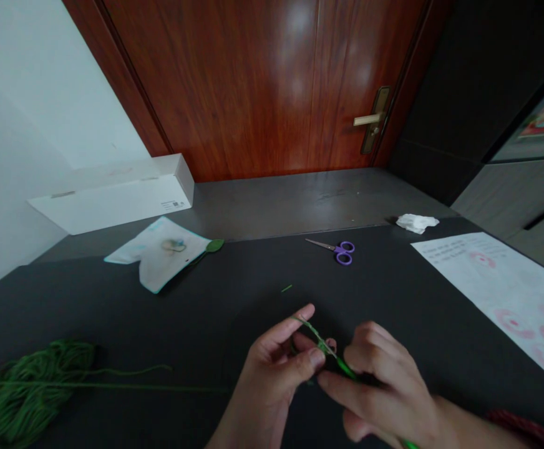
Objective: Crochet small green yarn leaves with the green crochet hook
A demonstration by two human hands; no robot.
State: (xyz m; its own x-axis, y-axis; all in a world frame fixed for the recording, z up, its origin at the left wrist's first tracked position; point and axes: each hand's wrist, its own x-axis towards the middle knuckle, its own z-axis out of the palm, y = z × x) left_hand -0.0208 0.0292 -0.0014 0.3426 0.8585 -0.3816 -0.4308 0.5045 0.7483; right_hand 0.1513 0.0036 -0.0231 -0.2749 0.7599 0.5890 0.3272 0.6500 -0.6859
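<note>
Near the front of the dark table, my left hand (281, 362) pinches a small piece of green crochet work (324, 347) between thumb and fingers. A strand of green yarn (310, 327) runs from that piece up over my raised left index finger. My right hand (379, 380) grips a crochet hook (345, 366) with a green handle, and its metal tip meets the crochet work. The exact loops at the tip are too small to tell. At the left lies a loose skein of green yarn (29, 390), with a strand stretching toward my left wrist.
Purple-handled scissors (342, 251) and a short green yarn scrap (286, 289) lie ahead of my hands. Left are a clear bag (173, 259), a green leaf-shaped piece (214, 246) and a white box (126, 199). Right are crumpled tissue (417, 222), printed paper (496, 280) and dark red yarn (524, 425).
</note>
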